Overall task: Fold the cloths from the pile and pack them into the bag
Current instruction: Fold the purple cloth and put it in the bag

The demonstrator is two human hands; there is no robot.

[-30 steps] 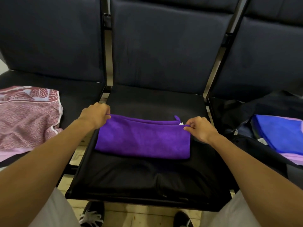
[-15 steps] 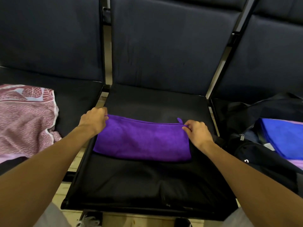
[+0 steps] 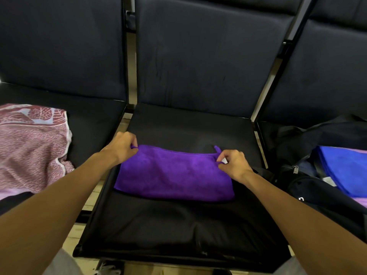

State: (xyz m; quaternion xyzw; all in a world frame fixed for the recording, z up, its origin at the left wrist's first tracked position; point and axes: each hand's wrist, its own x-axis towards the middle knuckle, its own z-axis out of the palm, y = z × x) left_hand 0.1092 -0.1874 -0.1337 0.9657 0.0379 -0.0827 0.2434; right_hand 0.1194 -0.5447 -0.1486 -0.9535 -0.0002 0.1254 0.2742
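A purple cloth (image 3: 174,173), folded into a long strip, lies across the black middle seat (image 3: 178,225). My left hand (image 3: 120,145) pinches its far left corner. My right hand (image 3: 232,162) pinches its far right corner, beside a small loop and a white tag. On the left seat lies the pile: a pink patterned cloth (image 3: 29,145). On the right seat sits an open black bag (image 3: 309,187) with a folded blue cloth (image 3: 343,167) inside.
Dark padded backrests (image 3: 208,56) rise behind all three seats. Metal frame bars run between the seats, with pale floor showing in the gaps. A lilac cloth edge (image 3: 357,201) shows under the blue one. My shoes show below the seat's front edge.
Both hands went from resting on the strip's far corners to pinching them and lifting them slightly. The cloth stays in the same place on the seat.
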